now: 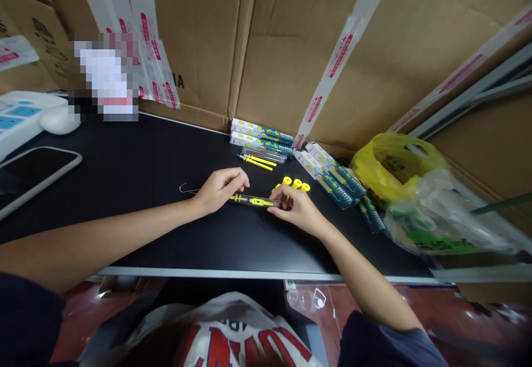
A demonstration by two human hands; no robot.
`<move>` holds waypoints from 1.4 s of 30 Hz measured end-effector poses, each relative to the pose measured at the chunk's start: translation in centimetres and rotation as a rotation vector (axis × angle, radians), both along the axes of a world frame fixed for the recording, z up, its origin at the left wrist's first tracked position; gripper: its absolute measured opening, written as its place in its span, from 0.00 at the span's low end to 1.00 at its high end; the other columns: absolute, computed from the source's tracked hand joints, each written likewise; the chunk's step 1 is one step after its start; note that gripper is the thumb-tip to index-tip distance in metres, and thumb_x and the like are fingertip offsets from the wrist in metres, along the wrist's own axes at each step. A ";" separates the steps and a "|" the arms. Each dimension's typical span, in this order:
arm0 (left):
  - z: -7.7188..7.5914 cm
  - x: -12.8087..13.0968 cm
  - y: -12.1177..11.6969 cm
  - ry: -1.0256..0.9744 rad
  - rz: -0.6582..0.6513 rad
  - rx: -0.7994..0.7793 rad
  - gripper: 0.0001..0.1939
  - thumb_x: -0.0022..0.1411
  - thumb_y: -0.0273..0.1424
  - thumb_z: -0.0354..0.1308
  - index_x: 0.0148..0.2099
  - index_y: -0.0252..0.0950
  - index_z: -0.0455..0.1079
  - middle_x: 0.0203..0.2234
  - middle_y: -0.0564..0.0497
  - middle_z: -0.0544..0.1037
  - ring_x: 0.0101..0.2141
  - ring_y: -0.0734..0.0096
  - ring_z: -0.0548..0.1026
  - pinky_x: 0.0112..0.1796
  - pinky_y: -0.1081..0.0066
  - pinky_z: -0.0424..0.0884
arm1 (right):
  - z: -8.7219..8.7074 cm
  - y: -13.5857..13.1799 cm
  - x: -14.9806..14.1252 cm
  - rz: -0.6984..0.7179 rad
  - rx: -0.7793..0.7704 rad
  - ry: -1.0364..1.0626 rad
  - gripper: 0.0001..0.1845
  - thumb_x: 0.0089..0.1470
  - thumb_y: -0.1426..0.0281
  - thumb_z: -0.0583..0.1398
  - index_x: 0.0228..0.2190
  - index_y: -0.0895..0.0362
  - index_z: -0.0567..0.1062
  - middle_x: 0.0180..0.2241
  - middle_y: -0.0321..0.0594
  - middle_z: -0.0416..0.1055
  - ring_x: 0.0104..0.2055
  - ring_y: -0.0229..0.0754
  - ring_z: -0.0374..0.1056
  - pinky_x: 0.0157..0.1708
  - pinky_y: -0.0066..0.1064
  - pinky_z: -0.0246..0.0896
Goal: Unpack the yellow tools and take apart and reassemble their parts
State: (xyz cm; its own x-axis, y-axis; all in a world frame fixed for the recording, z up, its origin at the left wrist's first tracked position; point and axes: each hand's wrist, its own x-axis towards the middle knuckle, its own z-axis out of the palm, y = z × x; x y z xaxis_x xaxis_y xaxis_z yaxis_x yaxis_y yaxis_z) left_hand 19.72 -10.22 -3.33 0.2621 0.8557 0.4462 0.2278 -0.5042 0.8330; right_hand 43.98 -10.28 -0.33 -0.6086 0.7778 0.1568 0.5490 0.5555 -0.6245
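Yellow-marked tube (254, 201); right hand (299, 206) hides one end.

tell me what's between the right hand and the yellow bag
In the head view, slim green-and-white boxes lie slanted on the table between the right hand and the yellow bag.

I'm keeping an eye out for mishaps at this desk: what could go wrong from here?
The thin hook juts out beside the left hand, near the wrist, so it might snag or scratch skin. The yellow caps sit just beyond the right hand, so a careless shift could knock them about.
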 end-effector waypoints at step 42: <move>0.0 -0.8 0.9 0.461 -0.198 0.184 0.14 0.56 0.40 0.62 0.42 0.38 0.73 0.31 0.54 0.72 0.31 0.74 0.70 0.34 0.74 0.64 | -0.7 0.0 -0.5 -0.011 0.009 0.052 0.10 0.50 0.68 0.64 0.35 0.56 0.70 0.29 0.34 0.68 0.26 0.34 0.60 0.26 0.26 0.55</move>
State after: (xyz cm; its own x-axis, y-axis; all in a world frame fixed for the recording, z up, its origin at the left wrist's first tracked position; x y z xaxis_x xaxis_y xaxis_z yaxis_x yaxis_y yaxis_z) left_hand 18.89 -9.28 -3.31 0.6146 0.6888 0.3845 0.4351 -0.7026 0.5631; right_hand 43.48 -10.30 -1.02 -0.5909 0.7828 0.1952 0.5220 0.5554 -0.6473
